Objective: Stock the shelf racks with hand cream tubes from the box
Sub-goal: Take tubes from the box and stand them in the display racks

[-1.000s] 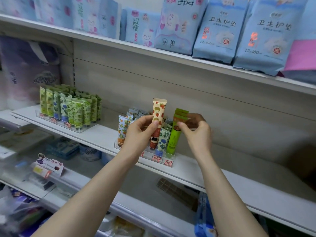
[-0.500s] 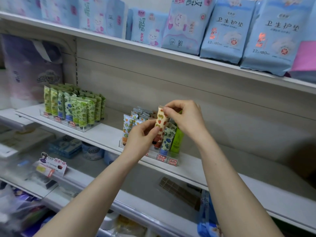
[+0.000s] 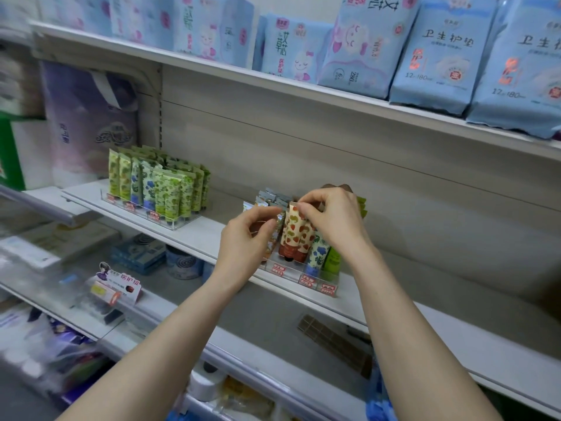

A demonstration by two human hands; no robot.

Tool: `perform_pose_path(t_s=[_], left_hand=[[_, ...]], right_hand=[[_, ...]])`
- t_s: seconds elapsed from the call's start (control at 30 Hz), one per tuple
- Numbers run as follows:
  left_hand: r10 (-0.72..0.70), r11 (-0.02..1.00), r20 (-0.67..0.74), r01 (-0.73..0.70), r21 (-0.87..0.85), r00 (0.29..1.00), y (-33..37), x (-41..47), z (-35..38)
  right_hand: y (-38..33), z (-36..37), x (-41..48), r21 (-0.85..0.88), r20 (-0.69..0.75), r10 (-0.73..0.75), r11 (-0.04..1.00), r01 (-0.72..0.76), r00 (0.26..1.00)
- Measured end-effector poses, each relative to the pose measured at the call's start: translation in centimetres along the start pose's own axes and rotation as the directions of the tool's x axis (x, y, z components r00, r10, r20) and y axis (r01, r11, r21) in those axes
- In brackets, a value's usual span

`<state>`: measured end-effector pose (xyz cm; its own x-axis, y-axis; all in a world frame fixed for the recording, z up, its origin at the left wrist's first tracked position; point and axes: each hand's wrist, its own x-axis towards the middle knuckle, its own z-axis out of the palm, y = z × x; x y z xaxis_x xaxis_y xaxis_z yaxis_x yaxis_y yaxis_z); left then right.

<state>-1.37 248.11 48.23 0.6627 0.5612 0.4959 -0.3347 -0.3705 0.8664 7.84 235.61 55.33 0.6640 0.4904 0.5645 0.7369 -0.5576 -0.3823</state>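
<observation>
A cream hand cream tube with a strawberry print (image 3: 296,235) stands cap-down in the front of a clear rack (image 3: 303,279) on the middle shelf. My right hand (image 3: 332,221) pinches the tube's crimped top edge. My left hand (image 3: 250,238) is just left of it, fingers curled over the tops of the neighbouring tubes; whether it grips one is unclear. To the right of the strawberry tube stand a blue-flower tube (image 3: 317,253) and a green tube (image 3: 334,259). More tubes fill the lanes behind, partly hidden by my hands. The box is not in view.
A second clear rack (image 3: 170,221) full of green-patterned tubes (image 3: 158,189) stands further left on the same shelf (image 3: 455,326). Blue hygiene packs (image 3: 431,53) line the shelf above. A lower shelf holds small boxes and tins (image 3: 182,264). A purple tissue pack (image 3: 88,123) hangs at left.
The strawberry tube has gone down into the rack lane. My right hand came off the green tube and took the strawberry tube's top; my left hand slid off it to the left.
</observation>
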Motion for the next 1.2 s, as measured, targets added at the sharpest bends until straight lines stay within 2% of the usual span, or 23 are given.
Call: perform_pose_path(t_s=[0.13,0.33,0.73,0.93,1.2], left_hand=[[-0.005,1.000,0.015,0.005,0.021,1.000,-0.4,0.1,0.0],[-0.014,0.999,0.031,0.013,0.029,0.999,-0.6,0.3,0.2],[0.026,1.000,0.051,-0.026,-0.002,0.998,0.5,0.4,0.7],[0.066,0.998,0.058,-0.064,-0.025,0.996,1.7,0.7,1.9],[0.120,0.986,0.181,-0.095,-0.140,0.976,3.4,1.2,6.1]], right_hand=[[-0.1,0.8,0.2,-0.016,-0.006,-0.007,1.000,0.007,1.000],[0.6,2.3,0.3,-0.187,0.056,-0.013,0.982,0.023,0.998],[0.7,1.5,0.0,-0.184,0.048,-0.073,0.980,0.081,0.996],[1.5,0.0,-0.6,-0.168,-0.030,-0.069,0.984,0.063,0.997],[4.2,-3.4,-3.0,-0.137,-0.238,-0.037,0.991,0.004,0.971]])
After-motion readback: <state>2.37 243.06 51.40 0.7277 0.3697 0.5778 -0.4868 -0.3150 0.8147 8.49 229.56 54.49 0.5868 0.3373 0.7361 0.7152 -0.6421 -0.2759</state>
